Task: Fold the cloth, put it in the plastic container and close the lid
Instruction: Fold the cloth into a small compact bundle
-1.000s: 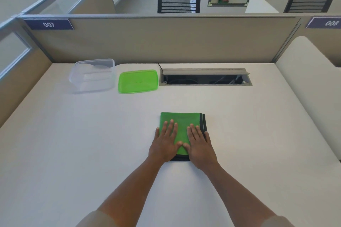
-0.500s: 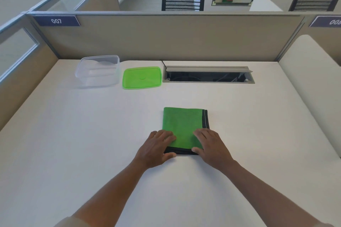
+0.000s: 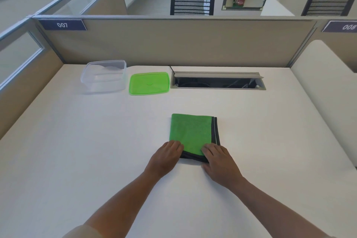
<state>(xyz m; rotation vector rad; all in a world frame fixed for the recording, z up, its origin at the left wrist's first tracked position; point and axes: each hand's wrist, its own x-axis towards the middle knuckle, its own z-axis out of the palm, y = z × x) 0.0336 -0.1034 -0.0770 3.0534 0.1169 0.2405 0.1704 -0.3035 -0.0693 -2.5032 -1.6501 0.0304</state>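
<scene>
A green cloth (image 3: 191, 132) with a dark border lies folded into a rectangle in the middle of the white desk. My left hand (image 3: 166, 157) grips its near left corner and my right hand (image 3: 219, 160) grips its near right corner, fingers curled over the near edge. The clear plastic container (image 3: 103, 76) stands open at the far left of the desk. Its green lid (image 3: 149, 83) lies flat right beside it, to the right.
An open cable tray slot (image 3: 217, 82) is set into the desk behind the cloth. A beige partition (image 3: 173, 42) walls the desk's far side and another stands along the left. A white rounded panel (image 3: 324, 87) rises at the right.
Both hands slid back from lying flat on top of the cloth to its near edge, where their fingers now curl around the two near corners.
</scene>
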